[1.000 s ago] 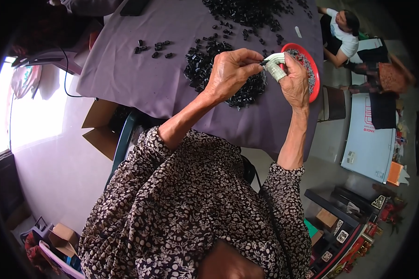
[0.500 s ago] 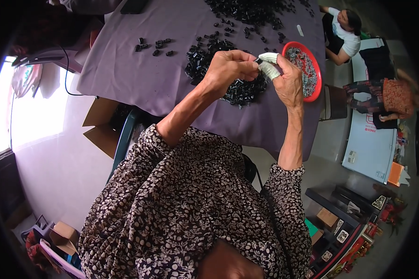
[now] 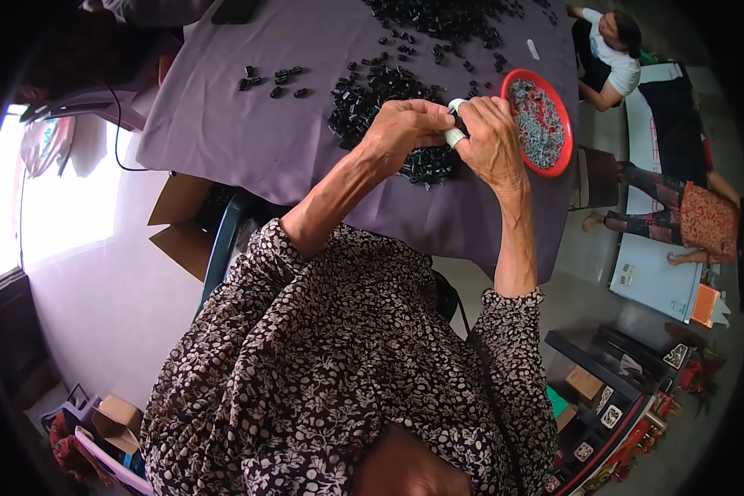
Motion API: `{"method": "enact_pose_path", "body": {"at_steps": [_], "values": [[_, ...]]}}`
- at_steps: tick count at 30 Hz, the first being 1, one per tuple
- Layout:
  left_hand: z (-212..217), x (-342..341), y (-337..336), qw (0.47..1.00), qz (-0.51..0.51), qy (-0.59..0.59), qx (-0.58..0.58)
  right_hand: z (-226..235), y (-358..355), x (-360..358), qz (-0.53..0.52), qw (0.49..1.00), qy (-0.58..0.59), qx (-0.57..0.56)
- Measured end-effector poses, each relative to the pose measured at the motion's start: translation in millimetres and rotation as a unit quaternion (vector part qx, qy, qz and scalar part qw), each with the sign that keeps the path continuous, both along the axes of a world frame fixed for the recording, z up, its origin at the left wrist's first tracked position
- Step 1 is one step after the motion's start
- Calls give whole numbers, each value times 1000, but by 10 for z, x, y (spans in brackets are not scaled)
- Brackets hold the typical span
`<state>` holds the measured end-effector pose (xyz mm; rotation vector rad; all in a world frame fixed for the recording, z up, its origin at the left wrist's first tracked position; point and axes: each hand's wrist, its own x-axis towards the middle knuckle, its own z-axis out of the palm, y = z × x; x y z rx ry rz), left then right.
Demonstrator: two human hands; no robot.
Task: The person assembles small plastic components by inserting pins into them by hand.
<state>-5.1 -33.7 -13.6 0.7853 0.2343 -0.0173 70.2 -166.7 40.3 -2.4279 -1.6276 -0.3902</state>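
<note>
Black piece (image 3: 460, 126) near the table's (image 3: 223, 136) front edge is pinched by your left hand (image 3: 398, 131) and newly curled, work-hiding right hand (image 3: 493, 142).

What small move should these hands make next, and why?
Perhaps a gentle tug with the right hand while the left hand steadies the small dark piece: both hands meet at it from opposite sides, and the right one wears pale finger covers, which may help its grip.

1 wide head-height view, steeply downward
</note>
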Motion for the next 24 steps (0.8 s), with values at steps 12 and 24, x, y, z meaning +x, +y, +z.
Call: {"method": "enact_pose_path", "body": {"at_steps": [12, 24], "values": [[-20, -74, -80, 987, 20, -1, 158, -43, -31, -133, 20, 999, 10, 37], [-63, -143, -87, 970, -34, 2, 242, -236, -113, -195, 20, 999, 1, 35]]}}
